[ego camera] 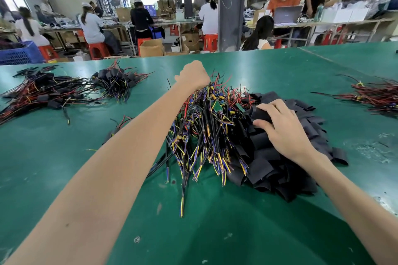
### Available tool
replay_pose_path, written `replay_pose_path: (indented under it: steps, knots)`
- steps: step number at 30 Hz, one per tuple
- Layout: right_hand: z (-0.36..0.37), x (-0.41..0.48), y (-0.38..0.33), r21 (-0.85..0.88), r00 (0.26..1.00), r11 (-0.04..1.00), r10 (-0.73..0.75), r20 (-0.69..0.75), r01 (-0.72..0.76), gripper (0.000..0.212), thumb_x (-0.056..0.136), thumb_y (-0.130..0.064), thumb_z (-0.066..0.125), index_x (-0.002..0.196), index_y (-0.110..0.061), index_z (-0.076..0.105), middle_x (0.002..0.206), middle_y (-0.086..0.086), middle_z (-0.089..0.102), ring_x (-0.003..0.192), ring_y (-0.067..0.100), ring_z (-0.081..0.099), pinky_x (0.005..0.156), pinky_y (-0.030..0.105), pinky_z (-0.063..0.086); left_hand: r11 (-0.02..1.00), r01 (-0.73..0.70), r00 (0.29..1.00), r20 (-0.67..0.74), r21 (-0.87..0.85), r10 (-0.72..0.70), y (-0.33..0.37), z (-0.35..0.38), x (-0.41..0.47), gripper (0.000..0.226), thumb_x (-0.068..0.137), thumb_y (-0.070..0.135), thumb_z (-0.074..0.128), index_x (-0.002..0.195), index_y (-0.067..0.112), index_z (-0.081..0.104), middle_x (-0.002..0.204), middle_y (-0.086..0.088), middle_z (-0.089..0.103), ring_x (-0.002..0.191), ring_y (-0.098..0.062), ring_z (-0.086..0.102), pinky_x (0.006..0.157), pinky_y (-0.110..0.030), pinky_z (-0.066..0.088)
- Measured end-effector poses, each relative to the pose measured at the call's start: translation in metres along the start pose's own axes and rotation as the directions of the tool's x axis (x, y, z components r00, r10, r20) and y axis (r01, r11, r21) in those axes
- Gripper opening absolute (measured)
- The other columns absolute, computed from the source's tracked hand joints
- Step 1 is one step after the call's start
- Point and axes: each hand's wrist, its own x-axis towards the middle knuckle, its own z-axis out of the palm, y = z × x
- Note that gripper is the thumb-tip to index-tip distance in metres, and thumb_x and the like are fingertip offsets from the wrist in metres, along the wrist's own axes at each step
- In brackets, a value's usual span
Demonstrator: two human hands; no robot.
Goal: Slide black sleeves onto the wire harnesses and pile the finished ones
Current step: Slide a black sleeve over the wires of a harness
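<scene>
A heap of bare wire harnesses with small green boards lies in the middle of the green table. Right beside it sits a pile of flat black sleeves. My left hand reaches over the far end of the harness heap, fingers curled down into the wires and hidden from view. My right hand rests on the sleeve pile, its fingers and thumb curled round one black sleeve. Sleeved harnesses lie piled at the far left.
More sleeved and loose harnesses spread along the left edge. Another bundle of red and black wires lies at the right. One single harness sits left of my forearm. People work at benches beyond the table's far edge.
</scene>
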Motion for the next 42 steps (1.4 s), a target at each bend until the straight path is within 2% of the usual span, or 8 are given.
replay_pose_path:
  steps: [5,10,14,19,21,24,29,42]
  knots:
    - [0.001,0.0,0.001,0.022,1.0,1.0,0.007,-0.012,-0.007,0.036,0.089,-0.023,0.061,0.119,-0.004,0.057,0.108,0.013,0.051,0.102,0.035,0.052,0.088,0.041,0.033,0.948,-0.098,0.994,-0.084,-0.302,0.076,0.004,-0.007,-0.007,0.032,0.086,0.003,0.06,0.117,0.007,0.052,0.117,-0.013,0.059,0.093,-0.027,0.06,0.08,-0.033,0.049]
    - [0.001,0.0,0.002,0.04,0.999,0.999,0.003,-0.045,-0.001,0.037,0.09,-0.023,0.061,0.121,-0.004,0.056,0.11,0.014,0.051,0.102,0.035,0.052,0.088,0.041,0.033,0.789,-0.284,0.92,-0.386,-0.545,0.065,0.021,-0.023,-0.013,0.028,0.087,0.005,0.061,0.113,0.007,0.052,0.106,-0.002,0.059,0.092,-0.009,0.053,0.07,-0.007,0.041]
    - [0.001,0.0,0.002,0.046,0.997,0.999,-0.01,-0.071,0.013,0.038,0.089,-0.023,0.062,0.121,-0.002,0.055,0.109,0.016,0.05,0.099,0.037,0.053,0.085,0.041,0.034,0.562,-0.255,0.912,-0.389,-0.787,-0.13,0.038,-0.048,-0.015,0.01,0.09,0.01,0.061,0.09,0.014,0.051,0.094,-0.003,0.057,0.085,-0.014,0.055,0.086,-0.025,0.05]
    - [0.001,0.0,0.0,0.108,0.992,0.994,-0.009,-0.123,0.022,0.039,0.088,-0.025,0.063,0.119,-0.002,0.054,0.106,0.014,0.05,0.092,0.036,0.053,0.082,0.043,0.04,0.319,-0.327,0.915,-0.383,-0.89,-0.13,0.048,-0.094,-0.031,0.026,0.093,-0.002,0.046,0.069,0.007,0.051,0.068,-0.003,0.052,0.056,-0.009,0.047,0.055,-0.017,0.044]
    - [0.0,-0.001,-0.001,0.15,0.99,0.988,-0.002,-0.142,0.024,0.04,0.088,-0.026,0.064,0.118,-0.002,0.053,0.107,0.014,0.051,0.09,0.037,0.054,0.079,0.045,0.045,0.5,-0.421,0.876,-0.483,-0.757,0.005,0.048,-0.106,-0.042,0.026,0.095,0.0,0.039,0.079,0.007,0.058,0.076,-0.001,0.058,0.058,-0.005,0.046,0.056,-0.015,0.038]
    - [-0.001,-0.001,-0.005,0.176,0.988,0.984,0.008,-0.156,0.02,0.043,0.086,-0.029,0.065,0.118,-0.003,0.053,0.107,0.013,0.051,0.088,0.034,0.055,0.075,0.043,0.048,0.824,-0.516,0.743,-0.601,-0.233,0.295,0.031,-0.105,-0.066,0.025,0.099,0.01,0.031,0.092,0.008,0.055,0.087,0.008,0.058,0.064,0.003,0.043,0.062,-0.012,0.035]
    - [-0.002,-0.002,-0.01,0.17,0.989,0.985,-0.009,-0.147,0.035,0.044,0.085,-0.032,0.065,0.117,-0.004,0.054,0.106,0.012,0.052,0.088,0.035,0.057,0.075,0.047,0.049,0.837,-0.523,0.683,-0.508,0.161,0.525,-0.025,-0.053,-0.11,0.024,0.098,0.014,0.046,0.081,0.007,0.062,0.083,-0.005,0.063,0.081,-0.023,0.054,0.076,-0.027,0.031]
    - [0.005,-0.005,-0.013,0.177,0.989,0.978,-0.086,-0.119,0.107,0.035,0.082,-0.026,0.071,0.11,-0.007,0.061,0.101,0.008,0.055,0.087,0.03,0.055,0.079,0.043,0.046,0.844,-0.533,0.773,-0.443,-0.062,0.455,-0.087,0.023,-0.151,0.016,0.093,0.008,0.053,0.088,0.003,0.068,0.081,-0.003,0.065,0.076,-0.023,0.045,0.077,-0.015,0.031]
